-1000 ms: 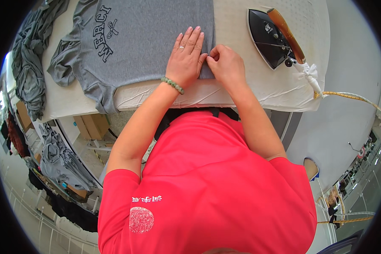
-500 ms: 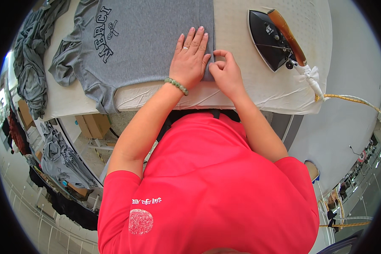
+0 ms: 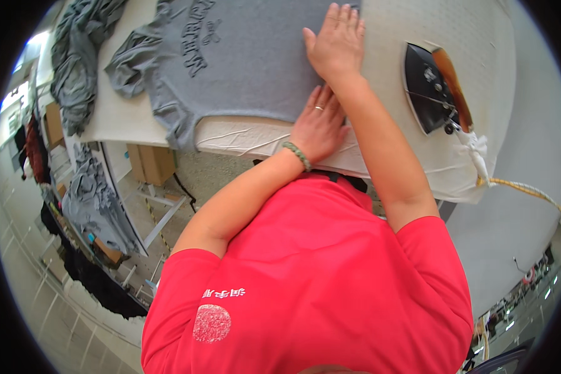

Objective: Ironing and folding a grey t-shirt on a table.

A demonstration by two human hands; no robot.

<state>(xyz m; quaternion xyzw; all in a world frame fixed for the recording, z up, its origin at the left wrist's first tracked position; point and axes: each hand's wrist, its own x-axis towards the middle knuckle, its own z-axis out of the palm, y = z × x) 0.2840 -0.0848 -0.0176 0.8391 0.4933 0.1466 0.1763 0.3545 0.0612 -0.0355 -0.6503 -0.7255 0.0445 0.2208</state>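
Observation:
A grey printed shirt (image 3: 255, 68) lies spread flat on the pale cloth-covered table (image 3: 380, 112), its dark lettering toward the left. My right hand (image 3: 338, 50) rests flat with fingers extended across the shirt's right hem, some way up from the near corner. Just below it, my left hand (image 3: 320, 128) lies flat too, its fingertips at the shirt's near right corner and beneath my right wrist. A bead bracelet circles my left wrist. Neither hand grips anything.
To the right, a black iron (image 3: 425, 84) with a brown handle lies on the table, its wrapped cord (image 3: 523, 190) running off right. Heaped grey garments (image 3: 84, 62) cover the table's far left. Below stand a cardboard box (image 3: 153, 163) and another grey garment pile (image 3: 96, 206).
My right hand has gone from a pinch at the near corner to lying flat farther up the hem. My left hand has come back toward me to that corner. The whole view has shifted.

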